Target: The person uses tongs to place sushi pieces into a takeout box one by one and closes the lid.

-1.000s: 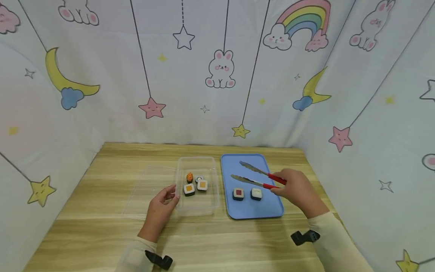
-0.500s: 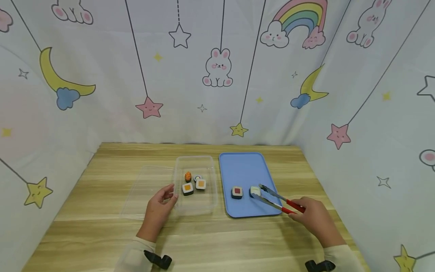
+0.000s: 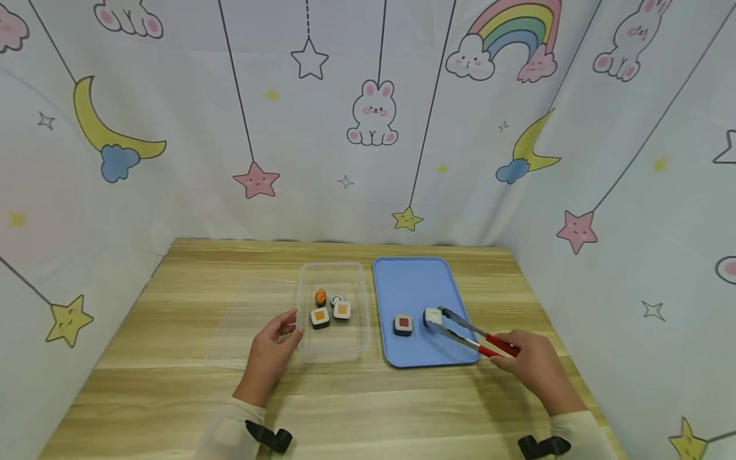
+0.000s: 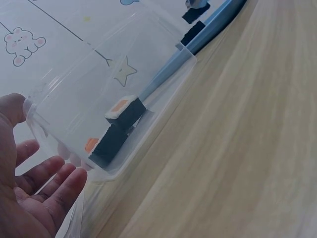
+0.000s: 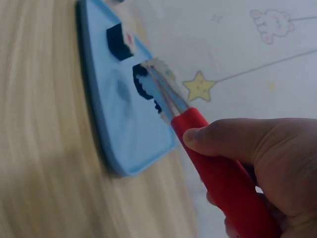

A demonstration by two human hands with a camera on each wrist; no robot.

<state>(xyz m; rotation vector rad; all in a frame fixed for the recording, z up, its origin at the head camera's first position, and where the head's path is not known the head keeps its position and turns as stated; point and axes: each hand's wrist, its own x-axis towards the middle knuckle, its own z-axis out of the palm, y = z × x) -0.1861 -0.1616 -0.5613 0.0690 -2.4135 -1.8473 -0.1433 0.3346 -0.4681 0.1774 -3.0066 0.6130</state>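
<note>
My right hand holds metal tongs by their red handles. The tongs' tips close on a pale-topped sushi piece with a dark side, just above the blue tray; its shadow lies apart from it on the tray. To its left on the tray sits a sushi piece with a red centre. My left hand touches the left side of the clear plastic container, thumb at the rim and fingers relaxed. Inside are several sushi pieces, two with orange squares, and an orange-topped one.
A clear lid lies flat on the wooden table, left of the container. A narrow gap separates the container from the tray. A printed white curtain surrounds the table at the back and sides.
My right hand has brought the tongs down and to the right onto the pale-topped sushi piece, which has now risen slightly. My left hand stays at the container.
</note>
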